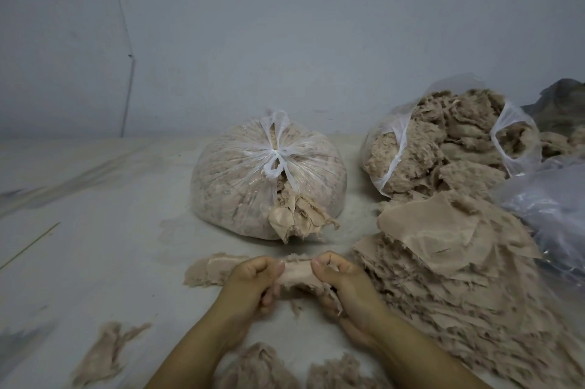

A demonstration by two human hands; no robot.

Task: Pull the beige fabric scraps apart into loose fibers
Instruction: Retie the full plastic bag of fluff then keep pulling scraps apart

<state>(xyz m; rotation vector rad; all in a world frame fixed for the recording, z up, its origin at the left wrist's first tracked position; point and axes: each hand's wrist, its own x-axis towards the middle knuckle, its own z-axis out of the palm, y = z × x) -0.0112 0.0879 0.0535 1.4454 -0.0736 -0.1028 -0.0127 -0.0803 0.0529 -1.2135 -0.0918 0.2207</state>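
Between both hands (253,285) (343,290) — stretched beige scrap (296,273)

1. My left hand (253,281) and right hand (340,285) are near me, side by side, holding one scrap (297,274) between them.
2. A tied bag (253,179) sits on the floor (95,198) behind my hands.
3. An open bag (449,141) sits to its right.
4. A pile of scraps (443,277) lies right of my hands.
5. Loose fluff (107,353) lies near me on the left.
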